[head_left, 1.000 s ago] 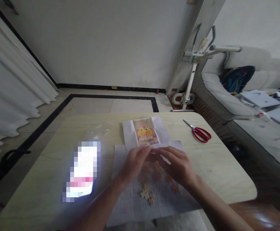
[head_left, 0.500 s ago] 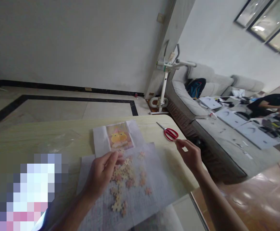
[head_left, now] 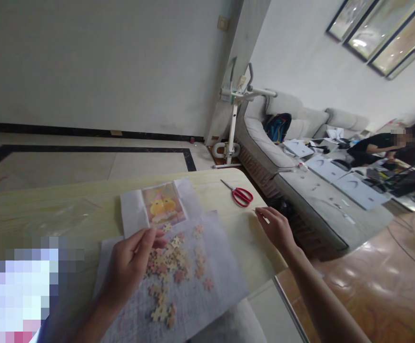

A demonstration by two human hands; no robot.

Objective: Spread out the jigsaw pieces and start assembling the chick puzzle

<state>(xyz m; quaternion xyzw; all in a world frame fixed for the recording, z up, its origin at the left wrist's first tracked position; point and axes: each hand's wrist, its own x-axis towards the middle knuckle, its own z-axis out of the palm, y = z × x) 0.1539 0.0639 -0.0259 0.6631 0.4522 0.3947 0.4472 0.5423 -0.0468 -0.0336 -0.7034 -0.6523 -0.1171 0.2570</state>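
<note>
My left hand point(head_left: 134, 255) hovers at the left side of a heap of puzzle pieces point(head_left: 170, 262), its fingers curled and the thumb against them. Whatever may be between them is hidden. The pieces, cream and pink, lie on a thin white printed sheet point(head_left: 225, 271). Behind the heap rests a creased paper with a picture of yellow cartoon figures point(head_left: 163, 207). Over the right part of the table, my right hand point(head_left: 273, 226) is closed in a pinch; a tiny sliver shows at its fingertips, too small to name. Just beyond it lie red-handled scissors point(head_left: 242, 196), apart from the fingers.
A clear plastic wrapper point(head_left: 61, 219) lies on the table's left, near a bright blurred-out screen point(head_left: 18, 295). Past the right edge are a grey sofa point(head_left: 321, 209) with white boxes, a backpack point(head_left: 278, 127), and a seated person point(head_left: 371, 145). White exercise equipment point(head_left: 232, 124) stands behind.
The view has turned slightly right, so everything sits further left. My right hand has drawn a little away from the scissors' handles. My left hand stays beside the pieces, fingers still curled.
</note>
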